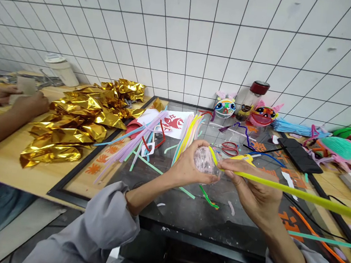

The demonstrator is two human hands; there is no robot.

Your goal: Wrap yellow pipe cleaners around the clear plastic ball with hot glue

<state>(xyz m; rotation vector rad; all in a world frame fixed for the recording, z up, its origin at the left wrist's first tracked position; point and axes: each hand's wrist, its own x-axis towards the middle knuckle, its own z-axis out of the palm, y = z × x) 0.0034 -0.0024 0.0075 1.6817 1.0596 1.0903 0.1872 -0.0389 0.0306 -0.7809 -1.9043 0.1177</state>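
My left hand (187,160) is wrapped round a clear, rounded plastic piece (204,160) with greyish-pink patches. Between the thumb and fingers of my right hand (256,192) is a fuzzy yellow pipe cleaner (296,191). One end of it lies against the clear piece's upper right side, and the rest runs off past the right edge of view. Whether that end is stuck on, I cannot tell. Just behind my hands are red-handled scissors (229,148) and a yellow-handled tool (244,158), partly hidden. A short green strip (208,197) lies below the clear piece.
Pipe cleaner bundles (139,137) and crumpled gold foil (78,115) lie to the left. Decorated animal-face balls (225,107) and a lidded bottle (253,99) stand by the tiled wall. A black phone (300,155) rests at right. Another person's hands (28,100) are at far left.
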